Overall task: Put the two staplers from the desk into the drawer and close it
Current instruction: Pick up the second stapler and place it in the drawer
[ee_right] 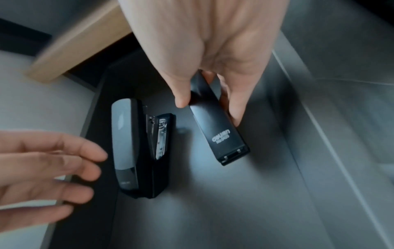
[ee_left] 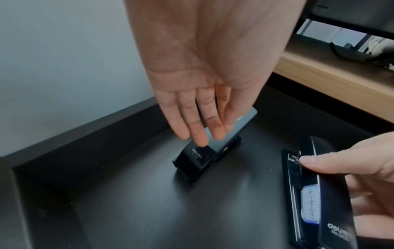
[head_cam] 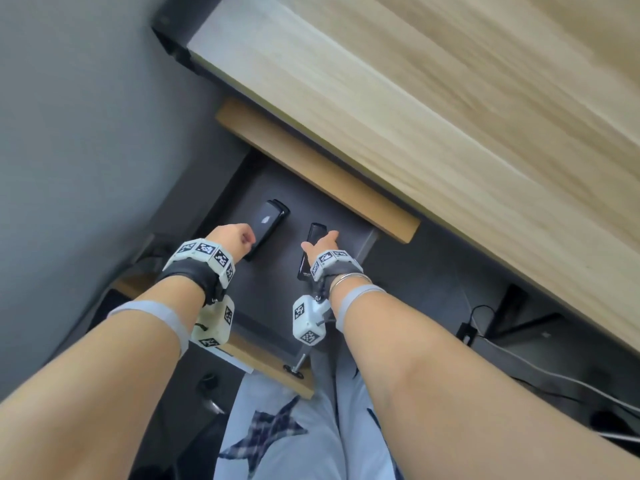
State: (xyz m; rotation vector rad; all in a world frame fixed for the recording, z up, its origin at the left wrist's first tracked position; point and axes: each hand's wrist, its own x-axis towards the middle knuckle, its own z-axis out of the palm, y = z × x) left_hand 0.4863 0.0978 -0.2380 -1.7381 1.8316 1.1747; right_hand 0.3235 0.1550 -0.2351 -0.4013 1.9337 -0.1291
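Two black staplers are in the open dark drawer. The left stapler has a grey top and rests on the drawer floor. My left hand hovers close by it with straight fingers and holds nothing. The right stapler is low over or on the drawer floor. My right hand pinches its front end between thumb and fingers.
The pale wooden desk top overhangs the back of the drawer, with a wooden rail beneath it. The drawer's wooden front and metal handle are near my legs. Cables lie on the floor to the right.
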